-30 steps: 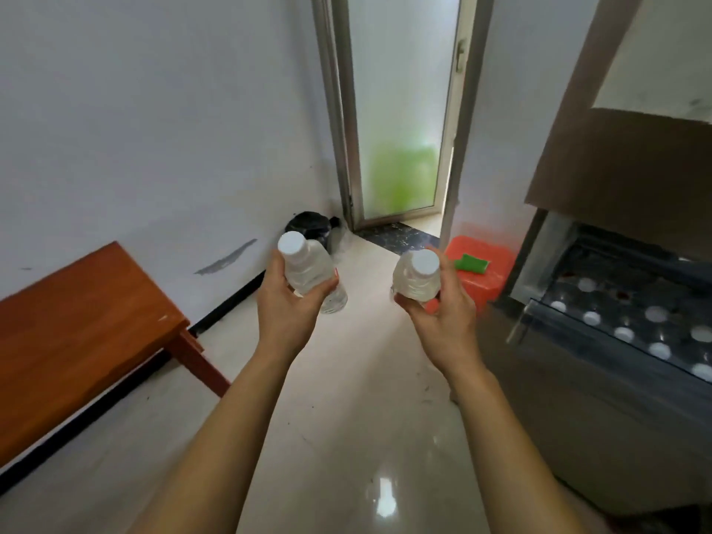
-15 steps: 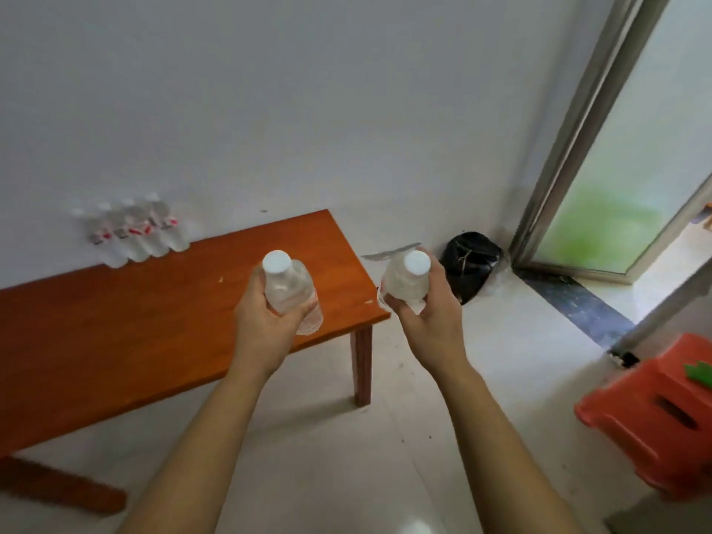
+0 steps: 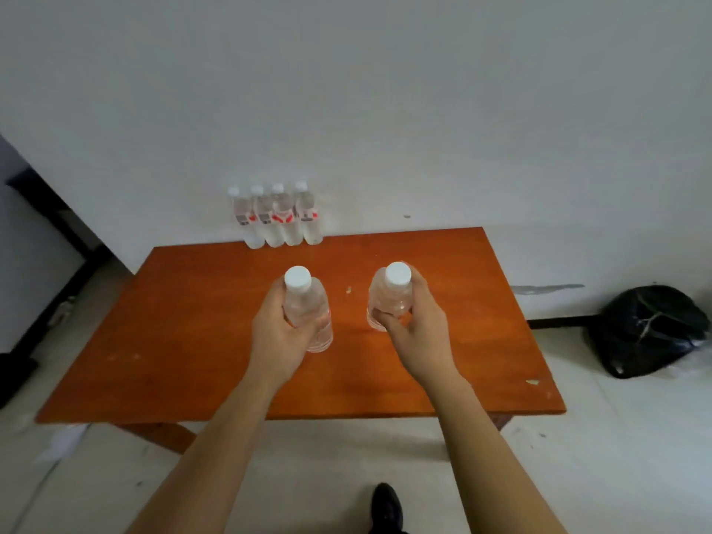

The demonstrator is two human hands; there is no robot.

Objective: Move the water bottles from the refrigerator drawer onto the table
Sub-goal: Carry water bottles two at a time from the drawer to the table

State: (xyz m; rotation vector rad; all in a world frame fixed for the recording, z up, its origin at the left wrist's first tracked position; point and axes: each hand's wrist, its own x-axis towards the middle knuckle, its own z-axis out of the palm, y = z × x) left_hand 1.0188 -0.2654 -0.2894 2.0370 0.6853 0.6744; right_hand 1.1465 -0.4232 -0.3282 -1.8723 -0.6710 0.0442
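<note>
I stand facing an orange-brown wooden table [image 3: 185, 341]. My left hand [image 3: 275, 333] grips a clear water bottle with a white cap [image 3: 306, 302], held above the table's middle. My right hand [image 3: 420, 325] grips a second clear bottle with a white cap [image 3: 391, 294], also above the table, a little to the right. Both bottles lean slightly toward me. Several more water bottles with red-and-white labels [image 3: 277, 217] stand in a row at the table's far edge against the wall. The refrigerator drawer is out of sight.
A white wall [image 3: 385, 109] runs behind the table. A full black rubbish bag [image 3: 647, 329] sits on the pale floor to the right. My dark shoe [image 3: 387, 506] shows at the bottom. A dark doorway edge [image 3: 46, 210] lies at the far left.
I have turned left from the refrigerator and the door to face the table. Both hands kept their bottles and now hold them over the tabletop.
</note>
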